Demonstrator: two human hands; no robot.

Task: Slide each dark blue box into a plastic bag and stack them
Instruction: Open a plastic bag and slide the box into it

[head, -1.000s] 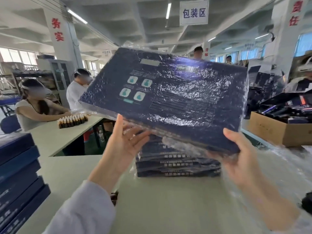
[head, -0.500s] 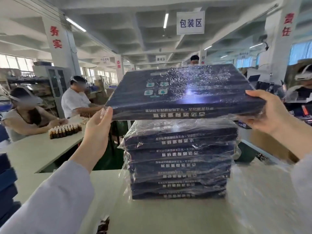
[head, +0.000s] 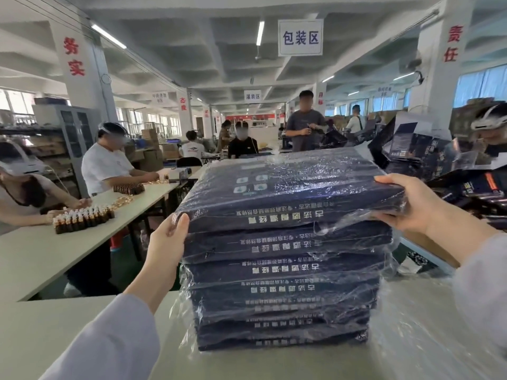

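The bagged dark blue box (head: 288, 193) lies atop the stack (head: 282, 297) on the worktop (head: 82, 325). The left hand (head: 167, 237) grips its 9 o'clock corner and the right hand (head: 408, 204) pinches its 3 o'clock edge.

Under the top box (head: 288, 187), fingers of the right hand (head: 408, 207) are partly hidden; lettering on the lowest boxes (head: 282, 340) is blurred.
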